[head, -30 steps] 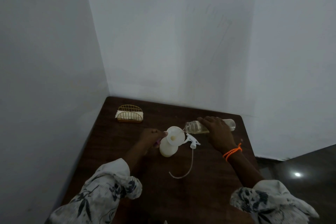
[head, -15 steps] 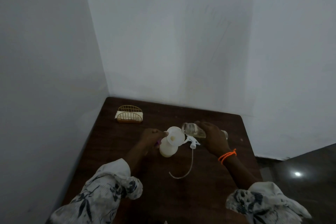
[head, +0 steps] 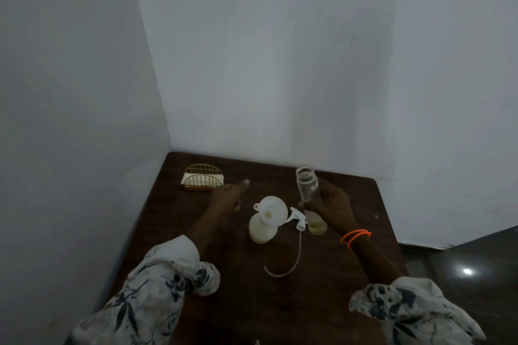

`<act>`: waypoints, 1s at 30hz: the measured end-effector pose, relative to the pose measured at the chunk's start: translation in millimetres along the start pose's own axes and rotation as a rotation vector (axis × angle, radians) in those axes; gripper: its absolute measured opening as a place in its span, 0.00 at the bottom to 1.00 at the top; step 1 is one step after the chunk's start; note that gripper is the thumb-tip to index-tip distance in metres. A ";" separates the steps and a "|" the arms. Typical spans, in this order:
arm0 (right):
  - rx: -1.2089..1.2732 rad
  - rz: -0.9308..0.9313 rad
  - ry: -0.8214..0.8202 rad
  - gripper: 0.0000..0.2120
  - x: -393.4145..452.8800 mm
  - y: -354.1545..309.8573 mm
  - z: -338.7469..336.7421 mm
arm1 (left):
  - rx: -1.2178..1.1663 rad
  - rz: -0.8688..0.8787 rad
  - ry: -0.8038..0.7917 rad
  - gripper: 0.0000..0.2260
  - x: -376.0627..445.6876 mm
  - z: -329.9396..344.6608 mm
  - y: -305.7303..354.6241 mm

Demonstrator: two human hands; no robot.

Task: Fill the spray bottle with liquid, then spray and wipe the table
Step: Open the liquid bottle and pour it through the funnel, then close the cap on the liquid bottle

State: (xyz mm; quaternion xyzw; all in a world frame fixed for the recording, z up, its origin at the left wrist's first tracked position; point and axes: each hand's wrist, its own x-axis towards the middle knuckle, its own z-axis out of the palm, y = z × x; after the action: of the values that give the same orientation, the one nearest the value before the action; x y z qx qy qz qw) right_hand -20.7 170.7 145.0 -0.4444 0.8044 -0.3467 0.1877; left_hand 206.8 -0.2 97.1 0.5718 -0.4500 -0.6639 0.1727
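Standing at a dark wooden table [head: 322,302] pushed into a corner of white walls, you are at the end of the pour, as I judge it. Largest to smallest: the tabletop, then your two arms in floral sleeves reaching over it from the near edge.

Your right hand [head: 330,204] grasps a clear glass bottle [head: 308,193] around its middle, upright, mouth up, toward the right edge; a little yellowish liquid sits in its base. Set it down well clear of the spray bottle, toward the right edge, and keep it upright so nothing spills.

Your left hand [head: 229,196] holds nothing, fingers stretched toward the far left corner. It is near the spray bottle but not touching it.

The white spray bottle [head: 262,228] stands near the middle of the tabletop with a white funnel [head: 272,211] seated in its neck, tilted. Steady the bottle with your left hand before lifting the funnel straight up, since it looks light and easy to tip.

Just beside it, between the two bottles, the spray trigger head [head: 298,218] lies on its side, its thin dip tube [head: 291,266] curving toward the near edge. Feed the tube in first, then screw the head on.

In the far left corner sits a gold wire napkin holder [head: 203,180] with white napkins, ready for wiping.
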 end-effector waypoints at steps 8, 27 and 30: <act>0.185 -0.080 -0.066 0.24 16.1 -41.2 0.9 | -0.344 0.278 -0.095 0.05 -11.4 31.3 88.9; 0.136 -0.210 -0.021 0.21 24.3 -92.4 0.8 | 0.060 0.835 -0.210 0.19 -43.7 42.9 131.1; 0.139 -0.219 -0.017 0.20 25.3 -95.5 0.0 | 0.125 0.886 -0.224 0.20 -43.4 38.8 132.5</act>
State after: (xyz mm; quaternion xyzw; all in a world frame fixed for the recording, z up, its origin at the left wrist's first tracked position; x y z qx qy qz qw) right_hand 21.5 114.5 214.3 -0.5184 0.7236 -0.4161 0.1858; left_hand 145.9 -23.3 226.4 0.2583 -0.7061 -0.5553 0.3555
